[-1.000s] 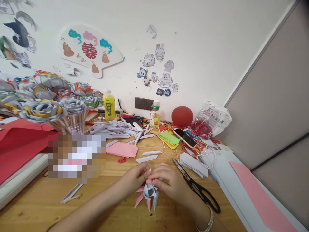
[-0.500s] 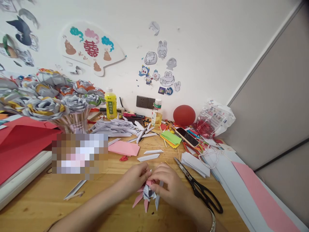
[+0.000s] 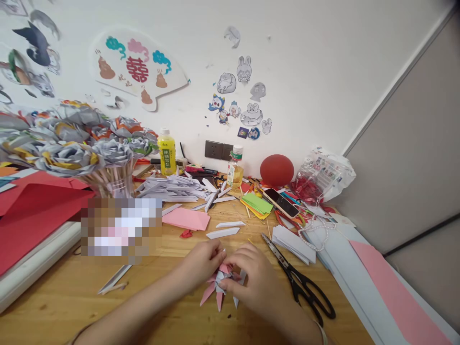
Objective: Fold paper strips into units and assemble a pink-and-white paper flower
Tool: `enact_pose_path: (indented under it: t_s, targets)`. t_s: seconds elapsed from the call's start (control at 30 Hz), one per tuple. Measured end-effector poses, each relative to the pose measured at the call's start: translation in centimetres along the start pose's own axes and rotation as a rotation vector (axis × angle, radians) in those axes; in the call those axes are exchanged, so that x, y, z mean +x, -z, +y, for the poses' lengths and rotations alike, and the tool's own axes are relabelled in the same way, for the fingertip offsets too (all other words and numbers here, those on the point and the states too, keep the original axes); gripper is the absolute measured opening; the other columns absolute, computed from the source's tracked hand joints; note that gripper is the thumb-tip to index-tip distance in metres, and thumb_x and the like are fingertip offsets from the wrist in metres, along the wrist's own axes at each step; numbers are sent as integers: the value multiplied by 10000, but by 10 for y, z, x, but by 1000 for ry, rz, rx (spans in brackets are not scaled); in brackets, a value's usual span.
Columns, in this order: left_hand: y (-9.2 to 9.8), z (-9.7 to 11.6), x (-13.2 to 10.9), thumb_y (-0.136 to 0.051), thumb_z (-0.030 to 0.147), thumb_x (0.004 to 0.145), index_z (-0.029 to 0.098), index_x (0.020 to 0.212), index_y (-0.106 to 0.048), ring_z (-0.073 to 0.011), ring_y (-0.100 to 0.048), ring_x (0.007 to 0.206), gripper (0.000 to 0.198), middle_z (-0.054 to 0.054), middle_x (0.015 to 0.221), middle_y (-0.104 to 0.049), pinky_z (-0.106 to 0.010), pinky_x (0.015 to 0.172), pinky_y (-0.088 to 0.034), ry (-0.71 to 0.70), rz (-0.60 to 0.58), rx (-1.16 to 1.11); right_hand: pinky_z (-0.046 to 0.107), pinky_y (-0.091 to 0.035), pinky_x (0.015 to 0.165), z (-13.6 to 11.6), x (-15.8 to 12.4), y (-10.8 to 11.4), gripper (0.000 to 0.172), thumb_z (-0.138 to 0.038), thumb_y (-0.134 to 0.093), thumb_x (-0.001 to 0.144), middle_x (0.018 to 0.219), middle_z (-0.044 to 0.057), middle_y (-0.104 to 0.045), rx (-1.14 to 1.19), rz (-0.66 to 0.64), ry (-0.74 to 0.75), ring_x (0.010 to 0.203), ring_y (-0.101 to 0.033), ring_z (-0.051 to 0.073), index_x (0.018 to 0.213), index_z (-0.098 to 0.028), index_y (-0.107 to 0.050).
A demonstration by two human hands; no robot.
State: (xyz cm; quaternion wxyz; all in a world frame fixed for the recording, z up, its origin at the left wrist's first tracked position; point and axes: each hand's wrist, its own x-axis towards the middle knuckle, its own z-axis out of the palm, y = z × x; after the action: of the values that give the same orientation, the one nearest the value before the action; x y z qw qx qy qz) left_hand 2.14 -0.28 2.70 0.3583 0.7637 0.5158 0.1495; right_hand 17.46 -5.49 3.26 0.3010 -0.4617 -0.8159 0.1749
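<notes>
Between my two hands is a small folded paper flower [image 3: 223,278], with a pale grey-white centre and pink pointed strips fanning out below. My left hand [image 3: 205,261] is closed on its upper left edge, thumb and fingers pinched near a small white tip. From the right, my right hand [image 3: 251,273] curls around the flower, its thumb against the white centre and its fingers over the top. Part of the flower is hidden behind the right fingers. Black-handled scissors [image 3: 300,282] lie just right of my right hand, blades pointing away.
Folded white strips [image 3: 223,233] and pink paper [image 3: 187,219] lie beyond my hands. White sheets [image 3: 293,243], green paper [image 3: 257,203] and a phone [image 3: 281,202] are to the right. Bottles [image 3: 167,155] and a red balloon [image 3: 276,170] stand by the wall. Paper roses [image 3: 70,157] fill the left.
My right thumb and fingers have shifted slightly over the flower, covering more of its right side. My left hand keeps its pinch. The whole view has shifted a little.
</notes>
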Motion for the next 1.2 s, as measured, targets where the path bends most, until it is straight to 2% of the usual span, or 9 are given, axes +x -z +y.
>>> enact_pose_path:
  t_s: [0.1,0.23,0.4,0.53,0.63,0.87,0.97,1.13,1.2]
  targets:
    - [2,1,-1,-377,306,758,206,599,-400,-144,-438,572,189,27,588,-468,-233,521,-280,-7,-5,24,274,-378,730,3,0,5,70,-221,-679,754,808,-4,-656,49,-11,63,796,-546,159,812,-200,-645]
    - [3,1,-2,-372,312,761,207,594,-393,-148,-429,572,199,29,582,-455,-234,519,-273,-5,-13,37,286,-390,761,9,0,8,75,-225,-596,831,904,10,-682,17,-53,182,852,-559,166,877,-206,-653]
    - [3,2,-4,-366,300,765,206,601,-395,-154,-444,587,191,17,607,-479,-235,521,-267,-7,-51,62,288,-413,726,10,0,7,157,-205,-490,893,859,13,-692,-70,-20,247,781,-566,159,865,-204,-644]
    - [2,1,-4,-370,292,764,202,618,-407,-154,-447,595,176,12,619,-493,-234,525,-268,-12,-56,69,301,-423,660,12,1,6,215,-169,-424,896,779,56,-669,-287,13,353,724,-547,180,845,-159,-633]
    - [2,0,-2,-373,308,770,201,604,-406,-148,-431,584,200,21,601,-474,-231,520,-267,-10,-69,64,290,-429,623,14,0,2,230,-150,-407,892,728,56,-653,-364,20,430,698,-545,178,822,-154,-626]
    - [4,-1,2,-369,303,767,197,593,-422,-150,-437,579,211,17,594,-476,-239,522,-287,32,-43,26,305,-449,666,17,-2,-7,209,-108,-401,895,785,73,-672,-432,93,536,740,-575,183,872,-137,-607]
    - [4,-2,2,-364,296,767,197,591,-419,-153,-435,582,208,15,591,-478,-245,530,-289,30,-31,28,311,-452,703,16,-1,-5,209,-120,-402,901,798,69,-674,-397,60,521,784,-581,185,882,-150,-607]
    - [1,-6,3,-353,329,778,200,606,-397,-145,-433,573,219,22,596,-478,-247,537,-292,0,14,14,308,-458,754,10,-2,2,203,-196,-408,909,869,58,-676,-186,5,307,833,-574,175,949,-169,-605]
    - [-1,-8,4,-352,355,780,203,606,-393,-143,-430,554,234,28,575,-471,-247,523,-287,-2,46,-4,321,-448,819,8,-2,5,209,-193,-427,896,919,57,-680,-134,1,315,901,-569,180,994,-176,-610]
